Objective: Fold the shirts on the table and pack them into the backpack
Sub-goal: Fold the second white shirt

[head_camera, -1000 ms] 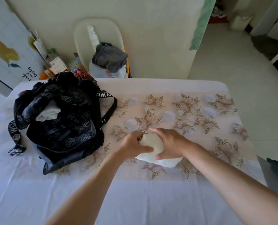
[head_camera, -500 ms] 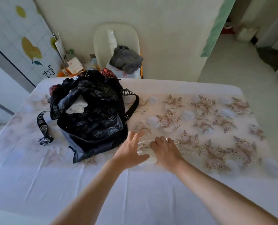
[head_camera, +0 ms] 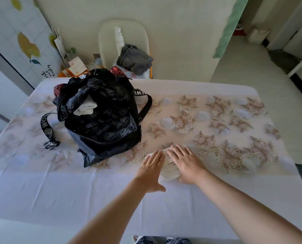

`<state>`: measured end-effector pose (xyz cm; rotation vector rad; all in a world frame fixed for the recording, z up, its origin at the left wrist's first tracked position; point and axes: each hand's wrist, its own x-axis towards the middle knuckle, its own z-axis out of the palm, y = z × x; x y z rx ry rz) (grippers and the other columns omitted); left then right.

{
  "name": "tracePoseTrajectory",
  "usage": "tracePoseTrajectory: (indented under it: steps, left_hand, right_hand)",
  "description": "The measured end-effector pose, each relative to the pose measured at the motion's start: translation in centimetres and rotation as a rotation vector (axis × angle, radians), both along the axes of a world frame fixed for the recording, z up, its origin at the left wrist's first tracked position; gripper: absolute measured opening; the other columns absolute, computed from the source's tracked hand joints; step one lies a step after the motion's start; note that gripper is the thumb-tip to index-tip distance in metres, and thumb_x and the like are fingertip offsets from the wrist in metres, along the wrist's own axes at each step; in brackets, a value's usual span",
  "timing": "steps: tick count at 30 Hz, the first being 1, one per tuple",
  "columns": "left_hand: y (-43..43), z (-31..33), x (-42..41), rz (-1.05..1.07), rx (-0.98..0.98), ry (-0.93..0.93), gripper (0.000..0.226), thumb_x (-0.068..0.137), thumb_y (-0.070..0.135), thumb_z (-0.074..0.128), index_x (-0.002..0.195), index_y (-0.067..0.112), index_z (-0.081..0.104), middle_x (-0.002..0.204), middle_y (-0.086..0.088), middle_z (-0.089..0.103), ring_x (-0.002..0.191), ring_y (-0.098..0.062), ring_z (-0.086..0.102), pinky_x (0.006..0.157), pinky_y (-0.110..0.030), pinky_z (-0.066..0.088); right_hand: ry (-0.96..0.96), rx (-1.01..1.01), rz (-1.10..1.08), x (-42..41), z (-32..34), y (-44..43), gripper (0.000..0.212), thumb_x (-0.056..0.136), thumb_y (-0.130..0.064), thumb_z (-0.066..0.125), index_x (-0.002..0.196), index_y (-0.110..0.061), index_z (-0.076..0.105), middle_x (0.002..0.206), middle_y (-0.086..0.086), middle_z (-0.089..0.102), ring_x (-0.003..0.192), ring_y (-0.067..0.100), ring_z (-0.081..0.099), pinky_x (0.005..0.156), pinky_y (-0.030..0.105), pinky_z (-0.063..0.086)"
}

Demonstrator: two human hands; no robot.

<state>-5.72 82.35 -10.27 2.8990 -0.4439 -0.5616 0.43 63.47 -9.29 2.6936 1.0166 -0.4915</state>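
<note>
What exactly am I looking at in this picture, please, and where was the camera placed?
There is no machine here: a person works with two bare hands, and the picture comes from a wide-angle camera worn on their head, looking forward and down. Both forearms reach in from the bottom edge.

The left hand and the right hand lie flat, fingers straight, pressing on a small folded white shirt. Neither hand grips anything. The shirt rests on the table, which is covered by a floral tablecloth.

Left of the shirt stands an open black backpack, with a pale garment showing in its mouth. Behind the table, a chair carries a grey bundle of cloth.
</note>
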Motion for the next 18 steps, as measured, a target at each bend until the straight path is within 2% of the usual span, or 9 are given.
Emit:
tracePoseTrajectory:
  steps: [3, 5, 8, 10, 12, 14, 16, 18]
  left_hand:
    - [-0.4, -0.2, -0.7, 0.044, -0.003, -0.049, 0.130, 0.069, 0.060, 0.076, 0.157, 0.012, -0.007, 0.164, -0.002, -0.013, 0.151, -0.020, -0.014, 0.123, -0.038, -0.005]
    - [-0.9, -0.3, -1.1, 0.075, -0.019, -0.075, 0.118, 0.074, 0.048, 0.077, 0.157, 0.013, 0.001, 0.165, 0.000, -0.005, 0.152, -0.021, -0.008, 0.124, -0.038, 0.003]
    - [-1.6, 0.4, -1.0, 0.167, -0.111, -0.071, 0.090, 0.079, 0.024, 0.066, 0.155, 0.015, 0.018, 0.164, 0.000, 0.014, 0.152, -0.020, 0.005, 0.119, -0.038, 0.026]
    - [-1.6, 1.2, -0.7, 0.205, -0.150, -0.044, 0.084, 0.076, 0.021, 0.066, 0.152, 0.016, 0.029, 0.158, 0.000, 0.028, 0.148, -0.020, 0.020, 0.113, -0.032, 0.033]
    - [-1.0, 2.3, -0.6, 0.226, -0.187, -0.017, 0.078, 0.073, 0.020, 0.065, 0.146, 0.018, 0.039, 0.147, 0.000, 0.043, 0.137, -0.021, 0.039, 0.103, -0.030, 0.040]
    - [0.1, 3.8, -0.5, 0.247, -0.243, -0.014, 0.071, 0.071, 0.020, 0.063, 0.141, 0.020, 0.045, 0.136, 0.002, 0.052, 0.120, -0.021, 0.053, 0.093, -0.027, 0.045]
    - [1.8, 6.0, -0.1, 0.277, -0.283, -0.075, 0.066, 0.072, 0.024, 0.062, 0.136, 0.023, 0.050, 0.128, 0.005, 0.056, 0.110, -0.018, 0.057, 0.088, -0.024, 0.047]
    - [3.8, 8.4, 0.8, 0.297, -0.307, -0.164, 0.060, 0.070, 0.027, 0.062, 0.130, 0.026, 0.054, 0.119, 0.009, 0.058, 0.102, -0.015, 0.059, 0.082, -0.022, 0.048]
  right_hand:
    - [0.018, 0.023, 0.018, -0.3, -0.4, -0.4, 0.106, 0.078, -0.048, 0.065, 0.159, -0.010, 0.007, 0.165, 0.017, 0.006, 0.151, 0.037, 0.014, 0.119, 0.050, 0.023]
    - [0.021, 0.064, 0.039, -0.5, -1.0, -0.9, 0.100, 0.078, -0.044, 0.065, 0.158, -0.009, 0.017, 0.164, 0.018, 0.016, 0.148, 0.039, 0.024, 0.115, 0.052, 0.032]
    - [0.014, 0.133, 0.073, -0.8, -1.1, -1.6, 0.093, 0.084, -0.049, 0.053, 0.159, -0.013, 0.012, 0.166, 0.010, 0.012, 0.152, 0.034, 0.015, 0.118, 0.052, 0.024]
    - [0.034, 0.166, 0.064, -1.0, -0.8, -1.9, 0.096, 0.080, -0.059, 0.041, 0.159, -0.019, 0.005, 0.166, 0.005, 0.010, 0.153, 0.028, 0.011, 0.120, 0.049, 0.018]
    - [0.044, 0.204, 0.064, -1.2, -0.3, -1.7, 0.094, 0.080, -0.062, 0.044, 0.157, -0.022, 0.009, 0.162, 0.002, 0.022, 0.149, 0.026, 0.022, 0.117, 0.046, 0.025]
    - [0.060, 0.269, 0.081, -1.0, 0.6, -0.9, 0.081, 0.085, -0.055, 0.053, 0.152, -0.022, 0.019, 0.151, 0.001, 0.039, 0.138, 0.026, 0.039, 0.109, 0.043, 0.036]
    - [0.098, 0.334, 0.077, -0.3, 2.3, 0.5, 0.073, 0.090, -0.050, 0.053, 0.149, -0.023, 0.021, 0.144, 0.002, 0.047, 0.129, 0.027, 0.048, 0.104, 0.041, 0.040]
    - [0.146, 0.401, 0.052, 1.0, 4.7, 2.3, 0.073, 0.091, -0.047, 0.055, 0.151, -0.024, 0.022, 0.145, 0.002, 0.048, 0.128, 0.026, 0.050, 0.104, 0.040, 0.039]
